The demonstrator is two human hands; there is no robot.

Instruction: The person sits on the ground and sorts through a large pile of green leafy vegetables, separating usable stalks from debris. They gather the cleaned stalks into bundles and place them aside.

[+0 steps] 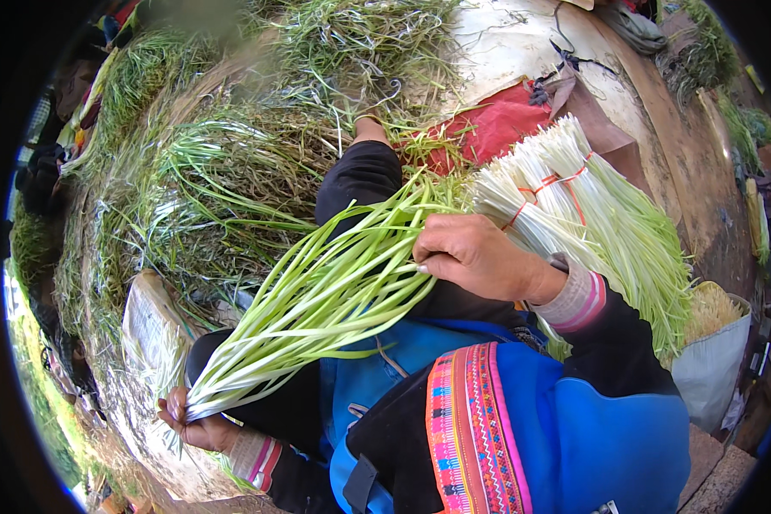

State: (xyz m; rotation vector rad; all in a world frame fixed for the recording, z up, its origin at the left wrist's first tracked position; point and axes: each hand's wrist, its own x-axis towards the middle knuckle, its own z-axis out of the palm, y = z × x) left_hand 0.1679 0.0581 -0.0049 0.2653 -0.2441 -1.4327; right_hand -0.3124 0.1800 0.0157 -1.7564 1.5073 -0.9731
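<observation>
A loose bunch of long, flat leaf vegetables, probably garlic chives (321, 283), stretches across my lap, white at the base and pale green towards the tips. My left hand (196, 421) grips the white base at lower left. At the leafy end, my right hand (472, 254) has its thumb and fingers pinched together on some leaves at the bunch's edge. Close beyond the right hand lies a thick pile of bundled chives (617, 225), their white ends lined up and bound with red ties (549, 183). Thinner white stalks (160, 360) lie beside the left hand.
Heaps of tangled trimmings and grass-like leaves (244, 186) cover the ground ahead and left. A red cloth or sheet (488, 128) lies beyond my bare foot (371, 130). At right stands a white sack (713, 366) holding pale stalks. More green heaps (707, 51) lie farther off.
</observation>
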